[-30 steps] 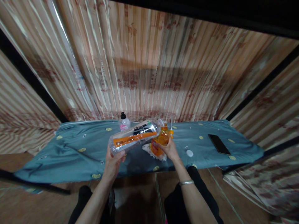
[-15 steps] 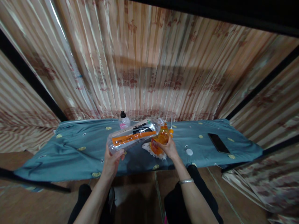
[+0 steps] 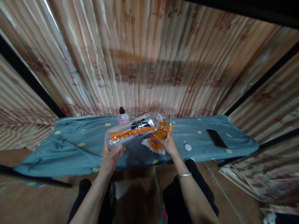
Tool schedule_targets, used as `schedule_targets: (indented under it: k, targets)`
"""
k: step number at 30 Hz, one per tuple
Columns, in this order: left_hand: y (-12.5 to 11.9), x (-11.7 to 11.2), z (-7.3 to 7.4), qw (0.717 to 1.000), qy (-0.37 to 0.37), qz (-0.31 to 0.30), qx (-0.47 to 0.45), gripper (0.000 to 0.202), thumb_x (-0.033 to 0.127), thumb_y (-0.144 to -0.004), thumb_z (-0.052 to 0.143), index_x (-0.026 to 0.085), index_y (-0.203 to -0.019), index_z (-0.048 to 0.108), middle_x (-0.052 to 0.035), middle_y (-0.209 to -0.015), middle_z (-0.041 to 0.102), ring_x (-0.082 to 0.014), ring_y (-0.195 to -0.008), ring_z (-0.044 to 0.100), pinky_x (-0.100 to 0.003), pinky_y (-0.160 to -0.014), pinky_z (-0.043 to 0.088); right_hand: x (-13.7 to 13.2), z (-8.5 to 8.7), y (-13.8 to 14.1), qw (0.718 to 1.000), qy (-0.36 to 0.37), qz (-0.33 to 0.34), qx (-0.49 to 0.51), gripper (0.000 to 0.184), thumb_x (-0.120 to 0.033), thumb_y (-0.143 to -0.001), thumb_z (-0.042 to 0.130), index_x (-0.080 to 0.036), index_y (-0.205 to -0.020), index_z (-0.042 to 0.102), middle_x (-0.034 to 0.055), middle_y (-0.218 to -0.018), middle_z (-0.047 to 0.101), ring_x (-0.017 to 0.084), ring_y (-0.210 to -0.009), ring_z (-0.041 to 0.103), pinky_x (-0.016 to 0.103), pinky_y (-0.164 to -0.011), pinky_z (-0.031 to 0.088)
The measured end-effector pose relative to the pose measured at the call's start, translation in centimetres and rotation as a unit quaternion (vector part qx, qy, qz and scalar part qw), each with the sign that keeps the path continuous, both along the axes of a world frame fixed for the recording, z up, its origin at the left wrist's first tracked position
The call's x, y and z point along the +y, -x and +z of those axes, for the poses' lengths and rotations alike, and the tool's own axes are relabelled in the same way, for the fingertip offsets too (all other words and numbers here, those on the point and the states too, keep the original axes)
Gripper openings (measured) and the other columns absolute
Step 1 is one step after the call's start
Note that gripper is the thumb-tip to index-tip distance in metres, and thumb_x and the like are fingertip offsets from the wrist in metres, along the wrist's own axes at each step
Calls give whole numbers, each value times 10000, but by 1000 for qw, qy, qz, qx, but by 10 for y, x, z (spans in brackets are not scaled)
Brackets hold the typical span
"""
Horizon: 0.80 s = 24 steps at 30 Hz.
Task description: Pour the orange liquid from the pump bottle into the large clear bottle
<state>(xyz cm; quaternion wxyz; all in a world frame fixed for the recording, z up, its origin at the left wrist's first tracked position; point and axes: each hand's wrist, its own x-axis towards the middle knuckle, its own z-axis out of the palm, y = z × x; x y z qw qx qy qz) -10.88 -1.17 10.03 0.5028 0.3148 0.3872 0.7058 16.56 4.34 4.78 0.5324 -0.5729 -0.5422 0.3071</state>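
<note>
My left hand [image 3: 112,154] is closed around the lower end of a large clear plastic bottle [image 3: 121,136] with an orange and silver label. This bottle lies tilted, its open neck pointing right and up beside the mouth of an amber bottle [image 3: 162,130]. Whether the two mouths touch, or liquid runs between them, I cannot tell. My right hand [image 3: 168,143] grips the amber bottle from the right side. Beneath the amber bottle is a crumpled white cloth [image 3: 146,143]. Just behind my right hand, an orange and white pump top [image 3: 170,127] shows in part.
A small bottle with a black cap [image 3: 121,110] stands behind the clear bottle. On the teal patterned sheet [image 3: 74,140] lie a white round cap [image 3: 187,147] and a black phone [image 3: 216,138]. Dark bed posts [image 3: 30,74] and striped curtains [image 3: 140,62] enclose the space.
The whole view has shifted slightly, so things appear a little higher and further left. Both hands keep their hold on the bottles in nearly the same pose.
</note>
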Motion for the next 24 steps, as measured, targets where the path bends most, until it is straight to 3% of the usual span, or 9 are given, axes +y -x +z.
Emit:
schedule_targets:
  k: [17,24]
  targets:
    - [2,1,-3,1000,-25,-10,12,776,280,-545,918,250,-1254,606,48,-796,669,-75,-534,522,-176,-436,383,-1,2,1,1000,-1,-15,-16,734,-481,-586,941,-216,-1200,640,121,-1189,799,341,-1117,760,459,-979,599]
    - [3,1,-3,999,-25,-6,21,794,291,-545,918,265,-1284,631,29,-857,678,-85,-580,543,-178,-448,390,1,0,-1,1000,6,-10,-13,735,-465,-587,942,-227,-1209,630,112,-1192,800,344,-1136,753,481,-1008,585]
